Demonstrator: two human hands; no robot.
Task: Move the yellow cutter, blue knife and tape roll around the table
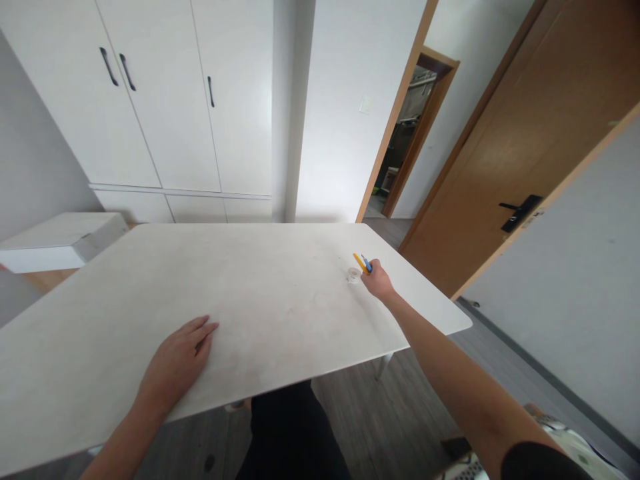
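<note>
My right hand [379,280] reaches far across the white table [280,313] toward its right side, fingers closed around a yellow pen and a blue pen [363,263] that stick out past the knuckles. A small roll of clear tape [353,274] lies on the table just left of that hand, touching or nearly touching it. My left hand [177,363] rests flat on the table near the front edge, fingers stretched out, holding nothing.
White wardrobe doors [165,100] stand behind the table. A low white cabinet [60,240] sits at the left. A brown door [520,153] with a black handle and an open doorway [415,133] are on the right. Grey floor shows below.
</note>
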